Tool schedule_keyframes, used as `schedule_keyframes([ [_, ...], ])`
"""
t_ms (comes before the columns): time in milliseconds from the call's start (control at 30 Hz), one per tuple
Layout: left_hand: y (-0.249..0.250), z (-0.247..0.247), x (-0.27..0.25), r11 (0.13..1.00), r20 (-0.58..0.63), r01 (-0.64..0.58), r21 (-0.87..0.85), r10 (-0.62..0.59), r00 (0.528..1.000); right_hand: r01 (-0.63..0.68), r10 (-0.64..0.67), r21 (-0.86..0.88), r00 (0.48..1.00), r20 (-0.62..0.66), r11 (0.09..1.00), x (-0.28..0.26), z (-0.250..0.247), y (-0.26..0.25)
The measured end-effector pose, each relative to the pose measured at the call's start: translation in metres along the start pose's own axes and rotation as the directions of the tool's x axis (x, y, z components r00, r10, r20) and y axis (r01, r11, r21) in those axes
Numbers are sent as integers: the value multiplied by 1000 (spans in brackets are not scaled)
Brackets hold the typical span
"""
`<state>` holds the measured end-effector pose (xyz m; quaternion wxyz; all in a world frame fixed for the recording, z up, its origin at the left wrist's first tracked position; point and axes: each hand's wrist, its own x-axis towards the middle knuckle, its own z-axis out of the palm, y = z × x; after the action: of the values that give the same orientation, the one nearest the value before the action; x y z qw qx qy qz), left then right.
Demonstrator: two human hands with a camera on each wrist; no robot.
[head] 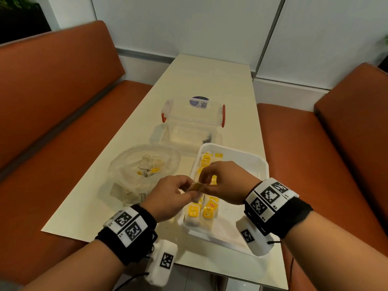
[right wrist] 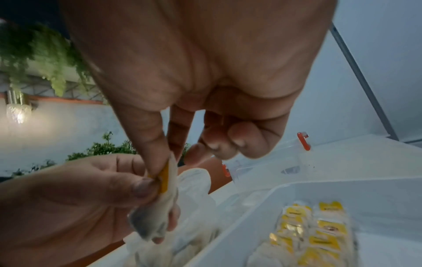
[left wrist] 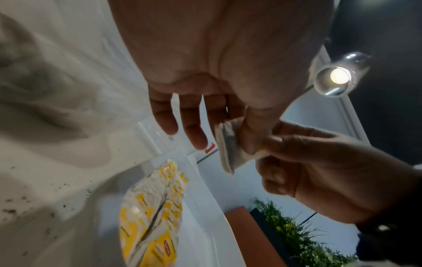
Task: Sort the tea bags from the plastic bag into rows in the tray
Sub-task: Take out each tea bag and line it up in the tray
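Two hands on one tea bag [head: 196, 187], held just above the near-left part of the white tray [head: 265, 164]. Left hand [head: 168, 198] pinches the bag's body w/ thumb & fingers; right hand [head: 225, 181] pinches the yellow tag end, other fingers curled in. Prob. straightening tag/string so the bag lies flat like the rest. Two rows of yellow-tagged bags [head: 204, 211] run near-to-far along the tray's left side; right side bare. Plastic bag [head: 144, 164] w/ more bags sits left of tray, in easy reach. Clear box [head: 192, 124] w/ red clips is farther back.
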<state>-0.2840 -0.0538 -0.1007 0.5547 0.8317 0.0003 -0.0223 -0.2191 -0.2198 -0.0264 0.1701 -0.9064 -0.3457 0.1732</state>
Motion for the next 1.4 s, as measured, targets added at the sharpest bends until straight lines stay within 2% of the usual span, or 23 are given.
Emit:
schedule_keyframes([
  [33,-3,-1,-1,1000,15,13,15,-13,1000,-7,7,-6,1000,19,1000,-1,3,3],
  [100,-11,-2,0,985,-33,54,162,-49,998,-46,49,-38,996,79,998,-1,10,10],
  [200,-19,-3,1,886,-105,154,437,-120,987,-93,122,-143,971,206,985,0,23,19],
  [300,-24,2,3,845,-75,196,497,-183,980,-123,177,-188,935,308,974,4,40,25],
  [467,-24,7,3,834,-51,186,520,-186,981,-142,219,-206,877,427,968,12,60,28],
  [800,-20,7,4,854,-50,172,490,-169,984,-227,313,-258,876,366,939,26,76,37],
  [933,-19,8,4,838,-44,164,521,-166,985,-226,318,-282,884,342,932,27,77,38],
  [1033,-20,8,2,808,-42,197,555,-210,977,-270,354,-286,886,301,919,24,67,42],
  [1100,-22,7,2,797,-43,229,560,-247,968,-353,422,-278,872,247,893,21,58,52],
  [1167,-23,8,1,786,-35,249,567,-279,960,-437,505,-293,836,216,850,19,53,63],
  [1233,-23,9,0,778,-19,257,573,-301,954,-490,555,-281,797,238,825,20,56,69],
  [1400,-24,10,0,769,9,251,588,-317,948,-472,509,-194,783,358,860,27,60,58],
])
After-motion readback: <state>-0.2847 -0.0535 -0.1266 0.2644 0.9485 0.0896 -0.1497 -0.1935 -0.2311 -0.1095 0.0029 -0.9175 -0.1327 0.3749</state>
